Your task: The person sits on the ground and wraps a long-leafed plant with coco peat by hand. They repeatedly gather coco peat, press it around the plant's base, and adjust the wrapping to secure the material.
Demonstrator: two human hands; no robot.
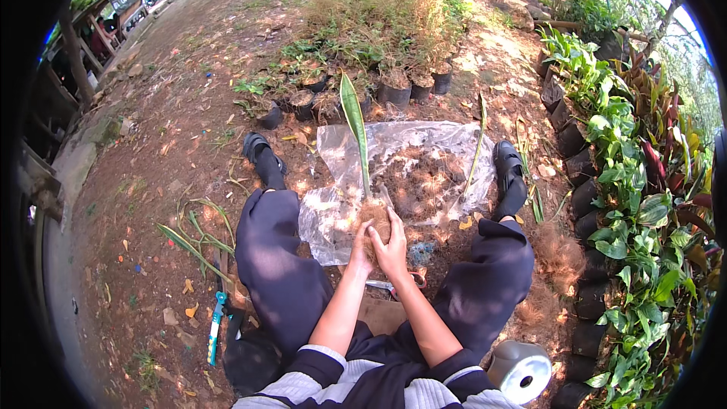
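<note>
Both my hands are cupped around a ball of brown fibre (375,211): my left hand (361,250) on one side, my right hand (392,247) on the other. A single snake plant leaf (355,119) with yellow margins rises upright out of the ball. Beyond my hands, a clear plastic sheet (335,150) lies on the ground, bearing a loose heap of dark soil and fibre (423,184). One narrow leaf (476,150) rests along the sheet's right side. Scissors with red handles (419,279) lie partly hidden beneath my right forearm, near a blue tangle of string (421,253).
Brown fibre clumps (554,258) and a grey metallic container (521,372) are at my right. To my left are loose snake plant leaves (190,247) and a teal-handled tool (216,326). Potted plants (394,91) stand ahead; leafy plants in black bags (585,201) line the right.
</note>
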